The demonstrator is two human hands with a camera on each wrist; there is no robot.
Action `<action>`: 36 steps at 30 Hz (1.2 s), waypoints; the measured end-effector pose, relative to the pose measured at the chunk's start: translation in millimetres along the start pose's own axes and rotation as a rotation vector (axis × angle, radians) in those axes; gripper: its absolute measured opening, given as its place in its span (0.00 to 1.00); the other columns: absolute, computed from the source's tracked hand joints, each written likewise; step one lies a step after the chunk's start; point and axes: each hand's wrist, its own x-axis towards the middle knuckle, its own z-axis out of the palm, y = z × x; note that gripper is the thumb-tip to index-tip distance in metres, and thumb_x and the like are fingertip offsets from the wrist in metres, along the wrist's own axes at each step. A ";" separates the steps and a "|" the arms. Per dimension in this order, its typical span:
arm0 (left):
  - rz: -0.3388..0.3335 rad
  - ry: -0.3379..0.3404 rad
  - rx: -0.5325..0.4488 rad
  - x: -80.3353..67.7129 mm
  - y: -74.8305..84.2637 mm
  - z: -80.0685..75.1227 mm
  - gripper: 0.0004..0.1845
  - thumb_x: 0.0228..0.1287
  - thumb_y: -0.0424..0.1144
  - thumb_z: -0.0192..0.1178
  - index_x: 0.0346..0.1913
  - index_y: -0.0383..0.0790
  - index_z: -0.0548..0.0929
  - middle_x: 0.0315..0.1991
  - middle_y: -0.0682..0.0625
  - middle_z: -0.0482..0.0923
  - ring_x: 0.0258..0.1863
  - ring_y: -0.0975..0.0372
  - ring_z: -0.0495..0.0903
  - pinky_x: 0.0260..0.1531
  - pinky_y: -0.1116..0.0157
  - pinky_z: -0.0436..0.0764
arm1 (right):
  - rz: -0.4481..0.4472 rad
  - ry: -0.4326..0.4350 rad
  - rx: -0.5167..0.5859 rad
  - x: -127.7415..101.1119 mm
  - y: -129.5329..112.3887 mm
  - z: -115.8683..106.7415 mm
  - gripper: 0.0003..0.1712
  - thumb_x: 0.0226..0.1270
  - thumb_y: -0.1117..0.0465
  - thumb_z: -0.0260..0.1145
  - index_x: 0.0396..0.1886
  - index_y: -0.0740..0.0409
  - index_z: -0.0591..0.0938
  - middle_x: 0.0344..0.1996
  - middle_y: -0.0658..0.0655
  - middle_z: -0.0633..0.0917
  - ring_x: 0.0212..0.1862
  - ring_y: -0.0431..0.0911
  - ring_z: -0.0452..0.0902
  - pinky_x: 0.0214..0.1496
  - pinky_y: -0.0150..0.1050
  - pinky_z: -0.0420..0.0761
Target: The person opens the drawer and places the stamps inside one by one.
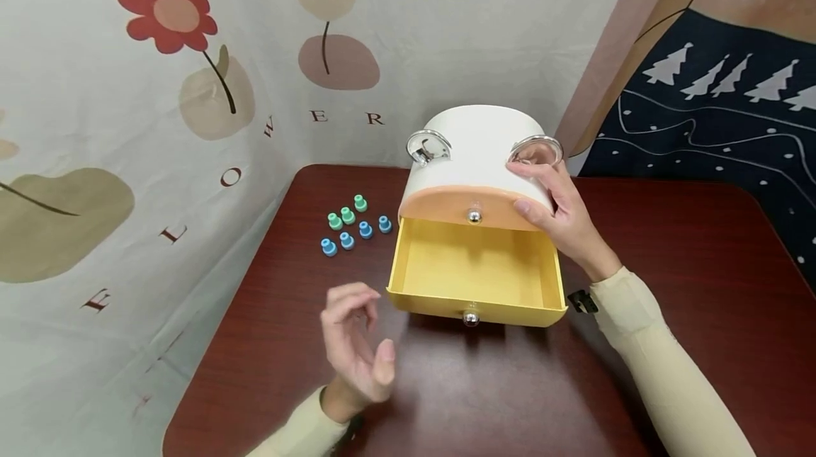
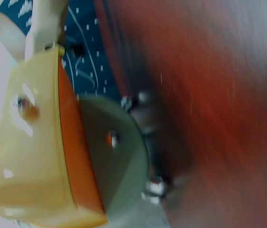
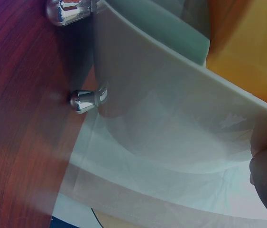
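Note:
A white rounded drawer box (image 1: 481, 142) stands on the table in the head view. Its orange top drawer (image 1: 440, 203) is pushed in, while the yellow drawer (image 1: 472, 266) below is pulled out with nothing inside. In the left wrist view a green drawer (image 2: 119, 156) sits closed beneath the yellow one. My right hand (image 1: 561, 209) grips the box's upper right edge, index finger on top and thumb at the orange front; its other fingers are hidden. Beside the yellow drawer's left front corner, my left hand (image 1: 357, 343) hovers with loosely bent fingers, holding nothing.
Three green pegs (image 1: 347, 215) and several blue pegs (image 1: 347, 241) stand left of the box. Two silver rings (image 1: 428, 147) stick up from its top, and silver feet (image 3: 83, 100) carry it. A printed cloth (image 1: 268, 53) hangs close behind the table (image 1: 669, 251).

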 end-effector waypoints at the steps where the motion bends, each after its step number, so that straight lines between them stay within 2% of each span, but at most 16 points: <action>1: -0.030 0.019 0.024 0.9 -3.1 -3.6 0.23 0.67 0.36 0.59 0.45 0.12 0.70 0.37 0.30 0.73 0.27 0.54 0.64 0.22 0.72 0.58 | 0.003 0.003 0.002 -0.6 -0.1 -0.2 0.31 0.65 0.69 0.67 0.70 0.59 0.83 0.72 0.51 0.72 0.71 0.52 0.64 0.67 0.41 0.69; 3: -0.108 0.027 0.069 0.3 -9.9 -13.3 0.26 0.68 0.38 0.60 0.47 0.11 0.69 0.40 0.29 0.72 0.30 0.53 0.66 0.24 0.70 0.59 | 0.003 0.008 0.004 -1.9 0.1 -0.3 0.31 0.65 0.69 0.67 0.70 0.60 0.83 0.71 0.51 0.72 0.70 0.52 0.64 0.66 0.40 0.69; 7: -0.280 0.000 0.152 -4.8 -26.1 -37.8 0.30 0.69 0.42 0.62 0.50 0.11 0.68 0.44 0.27 0.73 0.38 0.51 0.73 0.33 0.65 0.67 | -0.001 0.006 0.003 -1.7 0.2 1.2 0.31 0.66 0.69 0.67 0.71 0.59 0.83 0.71 0.51 0.73 0.70 0.52 0.65 0.66 0.41 0.69; 11: -0.438 -0.023 0.203 -4.8 -41.5 -58.7 0.27 0.66 0.38 0.60 0.56 0.14 0.71 0.49 0.27 0.74 0.48 0.51 0.77 0.43 0.63 0.71 | 0.005 0.007 -0.006 -2.0 -0.3 3.1 0.31 0.66 0.68 0.67 0.71 0.58 0.83 0.70 0.51 0.73 0.70 0.51 0.65 0.66 0.41 0.69; 14: -0.524 -0.063 0.245 -3.2 -50.5 -69.9 0.25 0.65 0.33 0.57 0.60 0.18 0.74 0.53 0.28 0.75 0.54 0.52 0.77 0.47 0.61 0.72 | 0.005 0.010 -0.006 -2.4 -0.7 3.4 0.31 0.66 0.68 0.68 0.71 0.58 0.83 0.70 0.51 0.73 0.70 0.51 0.65 0.65 0.40 0.69; 18: -0.600 -0.156 0.357 -3.9 -58.4 -78.2 0.22 0.68 0.29 0.57 0.63 0.22 0.75 0.58 0.29 0.76 0.57 0.54 0.74 0.50 0.58 0.72 | -0.007 0.011 -0.007 -2.0 -0.8 2.5 0.31 0.65 0.69 0.67 0.70 0.60 0.83 0.71 0.51 0.74 0.70 0.51 0.65 0.66 0.41 0.69; 22: -0.673 -0.203 0.485 -6.4 -65.6 -81.2 0.22 0.66 0.24 0.58 0.63 0.26 0.76 0.60 0.36 0.77 0.56 0.56 0.73 0.52 0.57 0.72 | -0.010 0.003 -0.015 -0.9 -1.7 0.7 0.31 0.65 0.69 0.67 0.70 0.59 0.83 0.71 0.51 0.74 0.70 0.52 0.65 0.66 0.41 0.69; 28: -0.759 -0.211 0.575 -10.7 -77.0 -84.6 0.23 0.65 0.24 0.63 0.63 0.28 0.77 0.53 0.41 0.74 0.48 0.54 0.72 0.40 0.56 0.70 | 0.009 0.014 -0.042 -3.3 -3.7 -3.3 0.31 0.65 0.68 0.67 0.70 0.59 0.83 0.70 0.49 0.74 0.69 0.50 0.65 0.64 0.40 0.70; 32: -0.778 -0.188 0.621 -12.2 -83.6 -89.3 0.23 0.64 0.26 0.65 0.63 0.28 0.77 0.51 0.39 0.74 0.49 0.46 0.73 0.43 0.56 0.69 | 0.015 0.019 -0.047 -4.1 -3.3 -3.3 0.31 0.65 0.68 0.67 0.70 0.59 0.83 0.69 0.49 0.74 0.69 0.49 0.64 0.63 0.39 0.70; 36: -0.866 -0.158 0.674 -12.1 -86.9 -95.8 0.25 0.65 0.28 0.65 0.64 0.31 0.76 0.55 0.36 0.75 0.52 0.43 0.72 0.45 0.54 0.69 | 0.004 0.008 -0.020 -1.6 -1.7 -0.2 0.31 0.65 0.69 0.67 0.70 0.60 0.83 0.71 0.51 0.73 0.70 0.51 0.64 0.65 0.40 0.69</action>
